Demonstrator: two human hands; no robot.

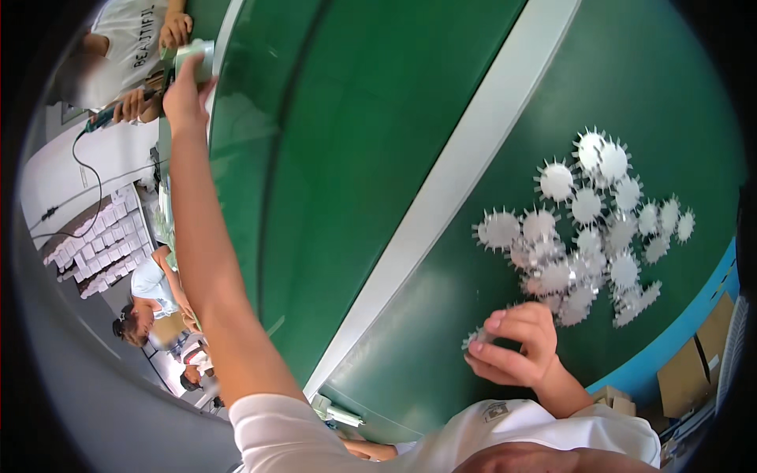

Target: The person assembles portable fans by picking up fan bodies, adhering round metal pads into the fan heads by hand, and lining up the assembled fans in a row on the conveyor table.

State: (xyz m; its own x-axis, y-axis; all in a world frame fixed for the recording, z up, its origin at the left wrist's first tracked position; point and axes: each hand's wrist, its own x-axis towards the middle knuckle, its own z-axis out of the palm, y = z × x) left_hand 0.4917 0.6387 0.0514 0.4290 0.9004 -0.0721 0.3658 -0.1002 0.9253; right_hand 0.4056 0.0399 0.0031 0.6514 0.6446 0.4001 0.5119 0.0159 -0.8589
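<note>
Standing in rows at the far left, many small white blocks (101, 236) make a pile, and above them a co-worker in a white shirt (130, 43) holds a green tool (102, 118) with a cable. A little to the right and lower, another person in a light blue shirt (150, 282) bends forward. Next comes the left hand (188, 96) of the wearer, at the end of a long stretched arm; it grasps a pale greenish piece (195, 57), whose exact kind I cannot tell, near a hand of the co-worker. Then a shiny green surface (371, 118) extends until a white strip (449, 185), which crosses diagonally. Beyond this strip is the green counter (426, 315). Over its near part, the right hand (520, 340) pinches one small toothed disc (475, 340) between bent fingers. Further to the right, a loose heap of silvery toothed discs (586, 206) lies on the counter, many overlapping, near to this hand. At the right end, a blue edge (666, 343) curves beside a brown carton (684, 380)
</note>
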